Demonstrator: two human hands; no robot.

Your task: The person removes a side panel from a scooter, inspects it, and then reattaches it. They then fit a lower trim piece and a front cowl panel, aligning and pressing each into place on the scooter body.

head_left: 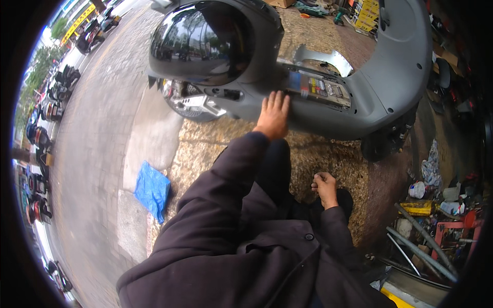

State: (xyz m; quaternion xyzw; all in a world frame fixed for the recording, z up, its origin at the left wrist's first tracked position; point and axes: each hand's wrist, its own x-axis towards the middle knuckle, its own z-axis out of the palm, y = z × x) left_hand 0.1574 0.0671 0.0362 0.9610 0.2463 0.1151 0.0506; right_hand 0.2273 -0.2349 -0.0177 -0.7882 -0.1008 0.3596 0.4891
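A grey scooter (328, 120) stands across the far side, with a glossy black, reflective seat section (205, 43) at its left. Its floor is uncovered, and a battery-like box with colourful labels (321, 87) shows in the recess. My left hand (273, 117) lies on the scooter's near edge beside that recess, its fingers stretched out and holding nothing. Lower and to the right, my right hand (324, 189) is apart from the scooter, close to my leg. Its fingers are curled and pinched together; whatever they may hold cannot be made out.
A blue plastic sheet (153, 189) lies on the ground at left. Metal pipes (423, 251), a yellow box (417, 208) and a white tub (417, 190) clutter the lower right. Behind the scooter are a curved panel (336, 61), a green power tool (339, 16) and yellow cartons (365, 15). Parked scooters (38, 136) line the far left.
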